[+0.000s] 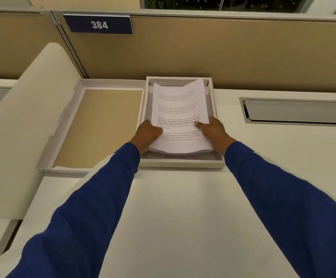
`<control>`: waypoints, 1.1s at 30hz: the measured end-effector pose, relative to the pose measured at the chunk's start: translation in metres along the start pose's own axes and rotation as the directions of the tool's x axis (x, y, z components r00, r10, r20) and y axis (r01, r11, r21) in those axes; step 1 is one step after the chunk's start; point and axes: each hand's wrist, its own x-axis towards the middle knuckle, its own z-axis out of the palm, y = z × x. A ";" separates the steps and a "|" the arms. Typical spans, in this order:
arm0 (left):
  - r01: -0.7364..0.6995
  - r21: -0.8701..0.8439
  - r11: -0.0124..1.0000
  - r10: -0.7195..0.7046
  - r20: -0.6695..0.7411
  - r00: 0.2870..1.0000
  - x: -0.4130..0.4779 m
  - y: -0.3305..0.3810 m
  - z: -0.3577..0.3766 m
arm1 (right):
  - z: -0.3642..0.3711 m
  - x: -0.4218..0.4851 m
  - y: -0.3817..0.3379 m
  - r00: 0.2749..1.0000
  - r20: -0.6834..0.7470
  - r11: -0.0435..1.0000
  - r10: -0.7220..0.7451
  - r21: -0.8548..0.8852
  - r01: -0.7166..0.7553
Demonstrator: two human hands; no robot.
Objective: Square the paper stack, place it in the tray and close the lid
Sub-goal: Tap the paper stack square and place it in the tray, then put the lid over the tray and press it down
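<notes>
Head view: both hands hold the paper stack [180, 117] over the open tray [183, 164]; left hand [148, 134] clamps the stack's left edge near its lower end, thumb on top; right hand [213, 130] clamps the right edge the same way; near end of the stack sags between the hands, far end curls up near the tray's back wall; whether the far end touches the tray floor can't be told; lid [95, 125] lies open, inside up, just beside the tray on the left. Judgement: stack looks light, floppy, sheets likely to slide and fan; hold both long edges, lower flat, let go only once it rests inside; lid looks like stiff card, take it by its rim.
</notes>
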 end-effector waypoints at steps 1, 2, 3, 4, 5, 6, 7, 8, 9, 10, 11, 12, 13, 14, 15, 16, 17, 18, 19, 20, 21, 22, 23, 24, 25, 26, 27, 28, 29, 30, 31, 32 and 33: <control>0.005 0.009 1.000 -0.005 0.000 1.000 0.002 0.000 0.001 | 0.001 0.002 0.001 1.000 -0.006 1.000 0.000 -0.013 0.000; 0.009 0.020 1.000 -0.009 -0.005 1.000 0.003 0.000 0.002 | 0.002 0.004 0.002 1.000 -0.012 1.000 0.001 -0.029 -0.001; 0.012 0.034 0.999 -0.011 -0.014 1.000 0.004 0.001 0.004 | 0.003 0.006 0.003 1.000 -0.019 0.999 0.003 -0.044 -0.003; 0.012 0.048 0.999 -0.011 -0.024 1.000 0.006 0.001 0.005 | 0.004 0.008 0.004 1.000 -0.026 0.998 0.007 -0.056 -0.008; 0.011 0.063 0.998 -0.009 -0.033 0.999 0.007 0.002 0.006 | 0.005 0.010 0.004 0.999 -0.034 0.998 0.013 -0.067 -0.015; 0.005 0.080 0.997 -0.001 -0.044 0.999 0.008 0.002 0.007 | 0.006 0.011 0.004 0.999 -0.043 0.996 0.020 -0.082 -0.023; -0.006 0.103 0.995 0.013 -0.059 0.998 0.009 0.002 0.009 | 0.006 0.013 0.003 0.998 -0.054 0.994 0.026 -0.103 -0.032; -0.016 0.132 0.991 0.026 -0.078 0.997 0.009 0.002 0.010 | 0.006 0.014 0.003 0.997 -0.068 0.991 0.031 -0.132 -0.039; -0.024 0.162 0.986 0.040 -0.096 0.995 0.009 0.001 0.011 | 0.006 0.015 0.002 0.996 -0.085 0.985 0.027 -0.167 -0.041; -0.036 0.197 0.980 0.058 -0.110 0.992 0.008 0.000 0.013 | 0.006 0.015 0.002 0.995 -0.103 0.978 0.014 -0.206 -0.035; -0.049 0.236 0.971 0.080 -0.121 0.989 0.006 -0.001 0.014 | 0.006 0.015 0.002 0.993 -0.120 0.968 -0.005 -0.248 -0.025; -0.063 0.272 0.960 0.103 -0.136 0.985 0.003 -0.002 0.015 | 0.007 0.014 0.001 0.991 -0.135 0.957 -0.022 -0.290 -0.018; -0.082 0.303 0.950 0.133 -0.153 0.979 -0.001 -0.003 0.016 | 0.008 0.012 0.000 0.988 -0.150 0.943 -0.039 -0.334 -0.013; -0.106 0.326 0.939 0.168 -0.169 0.971 -0.004 -0.004 0.018 | 0.008 0.010 0.000 0.985 -0.162 0.925 -0.061 -0.380 -0.005; -0.131 0.344 0.930 0.202 -0.182 0.962 -0.008 -0.006 0.020 | 0.008 0.008 0.000 0.981 -0.170 0.905 -0.092 -0.425 0.011; -0.155 0.356 0.921 0.234 -0.191 0.953 -0.013 -0.008 0.022 | 0.008 0.005 0.000 0.976 -0.174 0.885 -0.130 -0.463 0.035; -0.179 0.367 0.913 0.264 -0.196 0.944 -0.017 -0.010 0.024 | 0.008 0.001 0.001 0.970 -0.176 0.867 -0.168 -0.494 0.061; -0.203 0.375 0.905 0.293 -0.201 0.935 -0.022 -0.013 0.025 | 0.007 -0.004 0.002 0.963 -0.176 0.850 -0.203 -0.520 0.084; -0.230 0.378 0.897 0.324 -0.209 0.923 -0.027 -0.016 0.025 | 0.006 -0.009 0.002 0.955 -0.179 0.831 -0.238 -0.546 0.105; -0.261 0.370 0.892 0.358 -0.221 0.907 -0.032 -0.019 0.024 | 0.005 -0.014 0.003 0.943 -0.182 0.810 -0.277 -0.573 0.127; -0.298 0.352 0.887 0.393 -0.239 0.888 -0.039 -0.023 0.022 | 0.005 -0.022 0.003 0.927 -0.183 0.783 -0.327 -0.602 0.157; -0.340 0.331 0.880 0.433 -0.268 0.861 -0.047 -0.027 0.019 | 0.006 -0.029 0.004 0.904 -0.172 0.747 -0.391 -0.633 0.203; -0.379 0.310 0.872 0.470 -0.309 0.827 -0.054 -0.031 0.015 | 0.009 -0.039 0.005 0.873 -0.140 0.704 -0.467 -0.657 0.271; -0.410 0.287 0.866 0.494 -0.364 0.789 -0.061 -0.037 0.011 | 0.012 -0.049 0.007 0.835 -0.086 0.655 -0.544 -0.665 0.358; -0.428 0.259 0.866 0.500 -0.428 0.753 -0.068 -0.044 0.007 | 0.016 -0.061 0.010 0.793 -0.018 0.605 -0.609 -0.657 0.450; -0.431 0.230 0.872 0.487 -0.491 0.723 -0.074 -0.051 0.002 | 0.022 -0.072 0.015 0.752 0.054 0.554 -0.657 -0.642 0.530; -0.421 0.209 0.883 0.462 -0.545 0.699 -0.080 -0.059 -0.003 | 0.028 -0.082 0.021 0.716 0.123 0.503 -0.687 -0.631 0.591; -0.393 0.208 0.896 0.435 -0.591 0.679 -0.084 -0.068 -0.007 | 0.033 -0.092 0.030 0.691 0.190 0.454 -0.697 -0.630 0.630; -0.346 0.232 0.909 0.411 -0.633 0.656 -0.088 -0.077 -0.011 | 0.038 -0.100 0.039 0.678 0.251 0.411 -0.691 -0.636 0.654; -0.280 0.267 0.922 0.386 -0.674 0.630 -0.091 -0.087 -0.016 | 0.042 -0.106 0.048 0.675 0.297 0.380 -0.675 -0.644 0.664; -0.201 0.288 0.936 0.350 -0.714 0.607 -0.094 -0.096 -0.020 | 0.045 -0.112 0.056 0.678 0.322 0.366 -0.661 -0.650 0.666; -0.121 0.285 0.951 0.300 -0.752 0.586 -0.096 -0.105 -0.025 | 0.047 -0.116 0.064 0.683 0.324 0.372 -0.655 -0.648 0.664; -0.049 0.262 0.964 0.242 -0.786 0.569 -0.098 -0.112 -0.031 | 0.048 -0.119 0.069 0.691 0.308 0.395 -0.654 -0.640 0.659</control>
